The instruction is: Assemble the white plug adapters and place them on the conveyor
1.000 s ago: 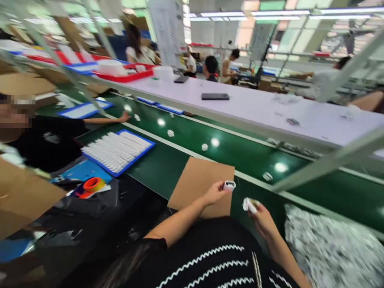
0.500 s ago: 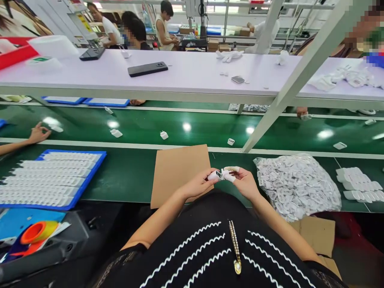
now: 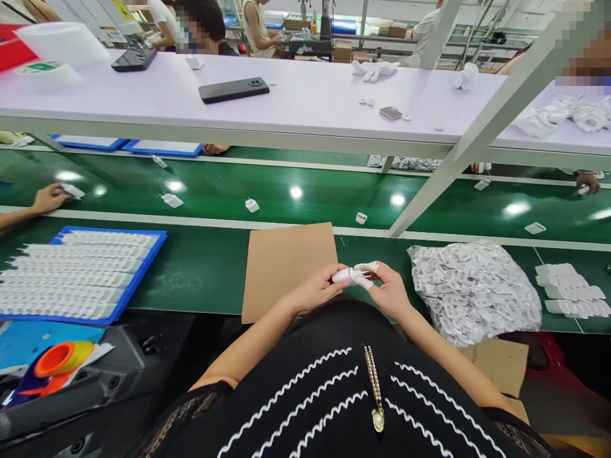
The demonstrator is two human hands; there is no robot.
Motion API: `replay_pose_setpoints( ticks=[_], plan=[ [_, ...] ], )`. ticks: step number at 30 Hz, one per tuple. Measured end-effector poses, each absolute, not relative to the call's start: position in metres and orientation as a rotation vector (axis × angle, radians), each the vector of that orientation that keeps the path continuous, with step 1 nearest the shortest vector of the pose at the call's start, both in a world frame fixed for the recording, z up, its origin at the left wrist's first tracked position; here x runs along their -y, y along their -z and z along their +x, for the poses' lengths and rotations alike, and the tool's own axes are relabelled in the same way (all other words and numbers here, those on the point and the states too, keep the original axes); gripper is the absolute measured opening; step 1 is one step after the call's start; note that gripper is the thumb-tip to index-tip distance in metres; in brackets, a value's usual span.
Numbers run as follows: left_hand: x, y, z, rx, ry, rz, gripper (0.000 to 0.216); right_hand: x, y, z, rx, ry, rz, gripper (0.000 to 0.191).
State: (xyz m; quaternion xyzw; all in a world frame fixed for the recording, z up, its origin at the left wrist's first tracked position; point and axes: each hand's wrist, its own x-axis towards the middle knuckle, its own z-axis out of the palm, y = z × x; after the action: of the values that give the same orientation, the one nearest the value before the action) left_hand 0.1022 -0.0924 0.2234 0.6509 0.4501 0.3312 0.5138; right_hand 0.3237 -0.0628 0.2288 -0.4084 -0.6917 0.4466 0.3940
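In front of my body, my left hand (image 3: pixel 321 287) grips a white charger housing (image 3: pixel 342 275) between thumb and fingers. My right hand (image 3: pixel 387 289), with white covers on its thumb and a fingertip, pinches a white plug piece (image 3: pixel 359 277) with thin pins pointing right. The plug piece meets the right end of the housing; whether it is fully seated I cannot tell. Under and behind my left hand lies a brown cardboard sheet (image 3: pixel 286 267). To the right of my right hand rests a clear bag (image 3: pixel 475 289) full of small white parts.
A blue-edged tray (image 3: pixel 136 289) of white housings sits on the left. White pieces stand in rows (image 3: pixel 570 289) at far right. Loose chargers (image 3: pixel 251 205) lie on the green belt (image 3: pixel 305 178). A slanted metal post (image 3: pixel 429 184) supports the shelf (image 3: pixel 310 108). A co-worker's hand (image 3: pixel 50 198) reaches in.
The housing's open end, visible before, is now met by the plug piece. Chargers on the belt have shifted left. The co-worker's hand at left now holds a white piece. My view has tilted down.
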Motion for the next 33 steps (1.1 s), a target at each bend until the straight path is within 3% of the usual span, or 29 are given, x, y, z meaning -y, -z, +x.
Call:
replay_pose_setpoints(
  ticks=[6,12,21,26,33],
  plan=[
    [0.095,-0.224,0.100,-1.083,-0.746,1.666,0.035,0.065,-0.224,0.324,1.623,-1.289,-1.135,0.023],
    [0.091,-0.226,0.104,-1.048,-0.851,1.502,0.039,0.061,-0.231,0.326,1.167,-1.562,-1.084,0.043],
    [0.092,-0.225,0.095,-0.966,-0.863,1.323,0.042,0.066,-0.247,0.327,1.459,-1.279,-1.021,0.041],
    [0.095,-0.230,0.095,-0.995,-0.846,1.442,0.037,0.073,-0.257,0.325,1.754,-1.074,-1.032,0.020],
    [0.099,-0.239,0.094,-1.016,-0.857,1.582,0.033,0.078,-0.257,0.320,1.821,-1.010,-0.991,0.022]
  ],
)
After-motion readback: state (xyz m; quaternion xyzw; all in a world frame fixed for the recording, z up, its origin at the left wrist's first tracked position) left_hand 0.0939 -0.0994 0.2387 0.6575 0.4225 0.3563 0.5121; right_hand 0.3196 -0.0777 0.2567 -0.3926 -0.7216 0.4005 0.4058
